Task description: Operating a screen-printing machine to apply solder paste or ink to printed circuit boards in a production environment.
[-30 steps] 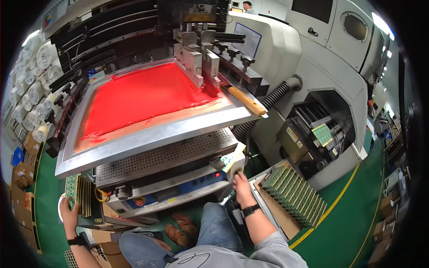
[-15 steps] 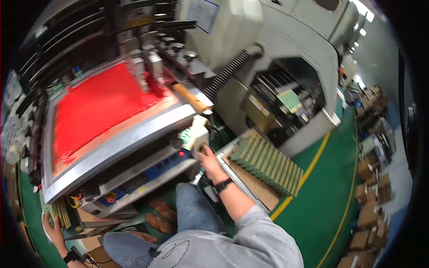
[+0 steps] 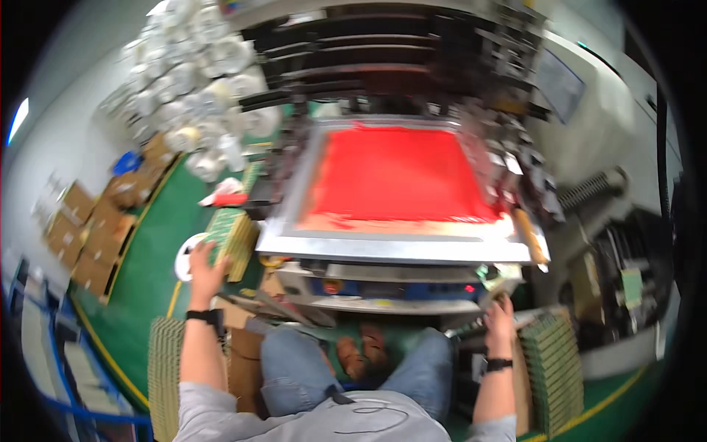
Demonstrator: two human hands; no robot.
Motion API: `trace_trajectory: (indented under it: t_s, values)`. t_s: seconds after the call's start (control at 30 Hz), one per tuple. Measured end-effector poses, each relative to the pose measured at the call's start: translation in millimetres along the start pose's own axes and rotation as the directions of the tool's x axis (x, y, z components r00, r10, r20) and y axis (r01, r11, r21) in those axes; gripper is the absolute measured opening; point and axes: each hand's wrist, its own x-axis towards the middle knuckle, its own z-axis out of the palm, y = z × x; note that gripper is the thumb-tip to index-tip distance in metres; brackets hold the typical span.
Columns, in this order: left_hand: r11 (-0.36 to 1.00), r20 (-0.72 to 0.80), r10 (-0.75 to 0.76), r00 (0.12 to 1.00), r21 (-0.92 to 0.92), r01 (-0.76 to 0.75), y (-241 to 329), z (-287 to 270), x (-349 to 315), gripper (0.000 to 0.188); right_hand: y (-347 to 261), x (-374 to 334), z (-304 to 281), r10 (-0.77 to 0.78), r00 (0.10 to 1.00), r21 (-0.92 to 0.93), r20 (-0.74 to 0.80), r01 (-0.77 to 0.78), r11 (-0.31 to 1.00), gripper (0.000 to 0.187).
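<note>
With the view swung left, the left hand (image 3: pixel 209 271), mid-left, spreads by boards (image 3: pixel 240 241), likely light, stiff, best edge-held; right hand's (image 3: pixel 500 320) grip unclear.

Gloss, metal and matt

The screen frame (image 3: pixel 398 250) is smooth silvery metal, the red ink (image 3: pixel 405 173) inside it glossy. By its right corner, a wooden handle (image 3: pixel 529 234). Left of the frame, circuit boards (image 3: pixel 241 239) with ridged edges, shiny plastic-looking rolls (image 3: pixel 184 85), matt cardboard boxes (image 3: pixel 92 254); below it, a matt cloth shirt (image 3: pixel 294 427)
</note>
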Motion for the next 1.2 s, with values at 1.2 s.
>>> trace_trajectory:
  t_s: [1.2]
  values:
    - [0.942,-0.079,0.119,0.99,-0.305,-0.137,182,195,44,0.028,-62,-11,29,-0.058,0.998,-0.147,-0.001,0.057,0.988,0.059]
